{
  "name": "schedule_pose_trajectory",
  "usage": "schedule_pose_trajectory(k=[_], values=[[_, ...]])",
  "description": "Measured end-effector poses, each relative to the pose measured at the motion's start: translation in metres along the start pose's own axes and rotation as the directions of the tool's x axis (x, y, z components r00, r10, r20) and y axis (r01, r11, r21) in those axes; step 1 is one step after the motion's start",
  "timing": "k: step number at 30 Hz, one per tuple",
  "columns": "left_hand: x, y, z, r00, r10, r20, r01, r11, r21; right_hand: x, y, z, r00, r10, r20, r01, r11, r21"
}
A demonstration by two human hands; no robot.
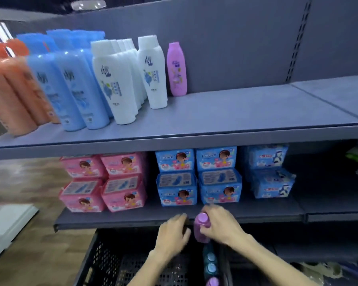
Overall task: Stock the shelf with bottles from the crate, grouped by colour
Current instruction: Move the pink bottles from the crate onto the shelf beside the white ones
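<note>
Seemingly both hands (pixel 196 230) round purple bottle (pixel 202 226)

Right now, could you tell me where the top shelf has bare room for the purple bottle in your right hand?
Free: the top shelf right of the lone purple bottle, up to its right end. Crowded: the left half, packed with orange, blue and white bottles.

Top shelf (pixel 236 120): orange bottles (pixel 10 93), blue bottles (pixel 70 87), white bottles (pixel 120 79), one purple bottle (pixel 176 69), upright, left to right.
Lower shelf (pixel 267 213): pink packs (pixel 103 182), blue packs (pixel 198 176), stacked two high.
</note>
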State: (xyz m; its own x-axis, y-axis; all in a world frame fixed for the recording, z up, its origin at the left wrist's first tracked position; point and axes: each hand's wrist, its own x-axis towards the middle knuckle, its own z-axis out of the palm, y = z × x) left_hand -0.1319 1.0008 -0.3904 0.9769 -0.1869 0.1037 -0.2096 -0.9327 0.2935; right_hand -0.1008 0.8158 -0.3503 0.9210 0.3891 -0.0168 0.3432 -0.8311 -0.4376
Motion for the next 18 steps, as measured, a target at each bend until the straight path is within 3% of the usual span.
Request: schedule_pose_trajectory(k=[10, 18], values=[[0.032, 0.010, -0.083, 0.953, 0.219, -0.211, -0.221, 0.975, 0.011, 0.005, -0.033, -0.077, 0.971, -0.144, -0.192, 0.179, 0.967, 0.180], [0.033, 0.011, -0.145, 0.859, 0.348, -0.375, -0.329, 0.937, 0.116, -0.002, -0.074, -0.140, 0.933, -0.240, -0.269, 0.302, 0.927, 0.223]])
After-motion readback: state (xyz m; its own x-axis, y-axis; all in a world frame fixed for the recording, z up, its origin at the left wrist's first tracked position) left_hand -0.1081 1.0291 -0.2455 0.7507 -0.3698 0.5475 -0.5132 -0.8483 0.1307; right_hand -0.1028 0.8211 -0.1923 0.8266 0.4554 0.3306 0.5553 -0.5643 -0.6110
